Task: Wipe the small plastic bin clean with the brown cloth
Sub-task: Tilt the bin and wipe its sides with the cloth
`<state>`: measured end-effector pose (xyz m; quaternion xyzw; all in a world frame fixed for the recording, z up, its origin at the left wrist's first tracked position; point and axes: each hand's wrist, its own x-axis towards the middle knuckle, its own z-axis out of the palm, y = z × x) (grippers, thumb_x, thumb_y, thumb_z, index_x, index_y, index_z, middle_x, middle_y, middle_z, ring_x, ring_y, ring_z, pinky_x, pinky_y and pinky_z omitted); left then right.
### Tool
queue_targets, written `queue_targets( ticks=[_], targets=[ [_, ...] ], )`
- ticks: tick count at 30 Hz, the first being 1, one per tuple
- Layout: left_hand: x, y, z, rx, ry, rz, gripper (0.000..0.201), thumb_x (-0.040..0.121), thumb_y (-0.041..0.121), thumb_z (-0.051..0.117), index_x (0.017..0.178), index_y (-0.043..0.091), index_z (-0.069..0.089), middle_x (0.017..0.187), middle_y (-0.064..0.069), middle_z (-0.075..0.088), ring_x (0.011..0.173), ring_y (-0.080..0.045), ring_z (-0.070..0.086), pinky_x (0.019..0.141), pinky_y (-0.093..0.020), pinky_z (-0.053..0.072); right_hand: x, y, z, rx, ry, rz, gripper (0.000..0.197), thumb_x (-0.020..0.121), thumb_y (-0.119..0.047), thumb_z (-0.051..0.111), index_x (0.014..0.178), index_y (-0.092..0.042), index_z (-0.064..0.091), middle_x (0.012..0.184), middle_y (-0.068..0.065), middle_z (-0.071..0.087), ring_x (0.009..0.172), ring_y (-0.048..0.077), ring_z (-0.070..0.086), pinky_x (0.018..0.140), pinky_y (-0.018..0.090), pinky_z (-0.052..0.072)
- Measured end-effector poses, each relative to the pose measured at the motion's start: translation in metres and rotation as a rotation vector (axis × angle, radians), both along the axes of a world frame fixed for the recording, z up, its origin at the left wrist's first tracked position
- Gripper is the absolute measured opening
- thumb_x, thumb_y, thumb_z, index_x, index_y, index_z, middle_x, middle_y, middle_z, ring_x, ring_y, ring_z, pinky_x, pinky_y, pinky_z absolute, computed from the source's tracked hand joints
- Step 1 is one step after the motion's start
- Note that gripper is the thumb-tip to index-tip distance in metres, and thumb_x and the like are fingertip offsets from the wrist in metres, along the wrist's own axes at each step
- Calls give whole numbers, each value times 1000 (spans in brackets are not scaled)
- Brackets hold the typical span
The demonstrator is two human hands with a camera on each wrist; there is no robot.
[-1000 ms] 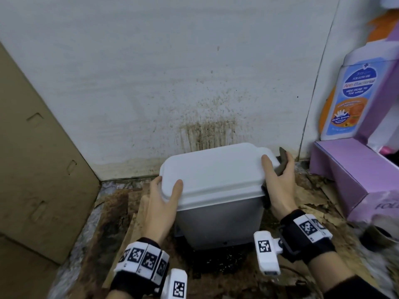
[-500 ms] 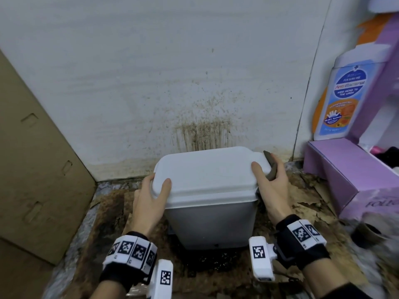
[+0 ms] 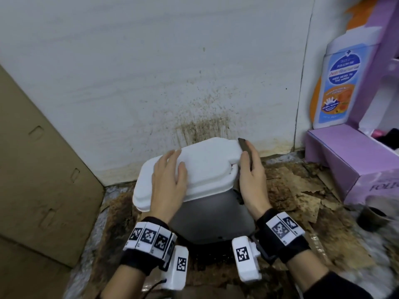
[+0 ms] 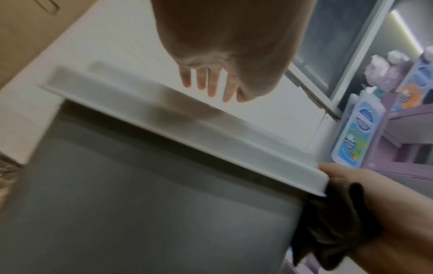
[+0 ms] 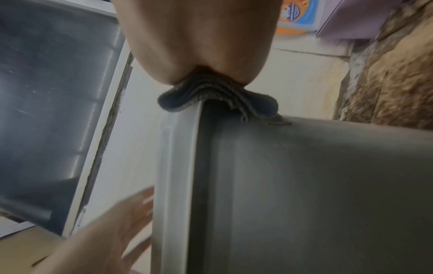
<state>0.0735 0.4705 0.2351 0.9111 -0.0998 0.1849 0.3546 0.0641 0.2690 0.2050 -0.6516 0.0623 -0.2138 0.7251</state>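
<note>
The small plastic bin [image 3: 211, 216] has a grey body and a white lid [image 3: 207, 167]. It stands turned at an angle on stained cardboard by the wall. My left hand [image 3: 168, 175] lies flat on the lid, fingers spread and straight; the left wrist view shows the fingers [image 4: 211, 81] over the lid. My right hand [image 3: 252, 180] is at the bin's right side and grips the brown cloth [image 3: 245, 146], whose tip pokes out past the fingers. The cloth [image 5: 218, 96] is bunched under the palm against the lid's edge and also shows under that hand [image 4: 332, 228].
A cardboard panel [image 3: 32, 169] leans at the left. The white wall [image 3: 194, 83] behind is spattered brown. A purple box [image 3: 349, 160] and a blue-labelled wash bottle [image 3: 339, 83] stand at the right. A small dark cup [image 3: 371, 216] sits near torn cardboard [image 3: 302, 190].
My left hand has shifted from the lid's left edge onto its top. The bin has turned, its right end now farther back. The right hand stays at the right side with the cloth.
</note>
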Motion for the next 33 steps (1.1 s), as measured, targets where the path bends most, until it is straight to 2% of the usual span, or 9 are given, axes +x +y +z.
queue_targets(
  ticks=[5, 8, 12, 16, 19, 23, 26, 30, 33],
  targets=[
    [13, -21, 24, 52, -5, -227, 41, 111, 36, 36, 150, 27, 47, 155, 8, 44, 145, -9, 36, 121, -36, 29, 6, 16, 3, 46, -52, 47, 39, 110, -41, 39, 148, -36, 49, 150, -15, 52, 137, 6, 49, 114, 44, 45],
    [24, -22, 31, 83, 24, -268, 44, 111, 38, 33, 152, 28, 45, 158, 10, 40, 146, -4, 31, 123, -30, 23, 8, 22, 6, 87, -67, 80, 37, 110, -40, 40, 145, -37, 53, 147, -15, 55, 137, 10, 52, 113, 47, 46],
    [31, -21, 34, 72, 28, -279, 46, 110, 45, 32, 153, 32, 43, 159, 14, 37, 147, 1, 27, 122, -25, 19, 7, 29, 12, 109, -75, 130, 36, 111, -36, 40, 144, -33, 54, 146, -16, 56, 137, 7, 51, 115, 44, 45],
    [38, -12, 26, 213, 37, -273, 50, 109, 54, 25, 158, 47, 26, 166, 17, 24, 152, -1, 16, 123, -30, 14, 6, 36, 16, 122, -84, 229, 36, 112, -32, 40, 144, -32, 55, 143, -20, 58, 133, -1, 53, 114, 36, 45],
    [44, 0, 25, 271, 61, -294, 51, 108, 55, 21, 158, 52, 17, 169, 17, 16, 154, -1, 9, 125, -33, 11, 8, 41, 15, 173, -78, 284, 35, 112, -33, 40, 143, -33, 56, 142, -19, 59, 132, 0, 55, 112, 34, 47],
    [45, 13, 24, 229, 41, -289, 51, 107, 55, 22, 158, 49, 23, 167, 21, 19, 154, 2, 10, 127, -36, 12, 19, 47, 3, 327, -6, 194, 34, 111, -37, 41, 140, -38, 59, 147, -15, 57, 138, 7, 52, 115, 43, 44],
    [43, 17, 22, 209, 31, -264, 52, 106, 55, 22, 157, 48, 27, 167, 21, 21, 153, 2, 13, 126, -36, 14, 23, 51, -2, 241, 34, 145, 38, 110, -42, 39, 146, -40, 52, 151, -19, 51, 141, 3, 46, 119, 42, 40],
    [39, 19, 21, 217, 12, -257, 50, 107, 55, 22, 157, 49, 28, 167, 20, 22, 153, 1, 15, 126, -36, 16, 24, 73, -2, 148, 88, 269, 50, 107, -56, 31, 155, -43, 39, 159, -22, 40, 146, -1, 36, 124, 41, 31],
    [40, 26, 21, 205, 5, -248, 52, 106, 56, 20, 157, 47, 29, 167, 19, 24, 153, 1, 16, 126, -37, 16, 25, 78, -4, 166, 102, 293, 49, 109, -41, 29, 157, -38, 36, 161, -17, 38, 147, 2, 35, 125, 42, 30]
  ],
)
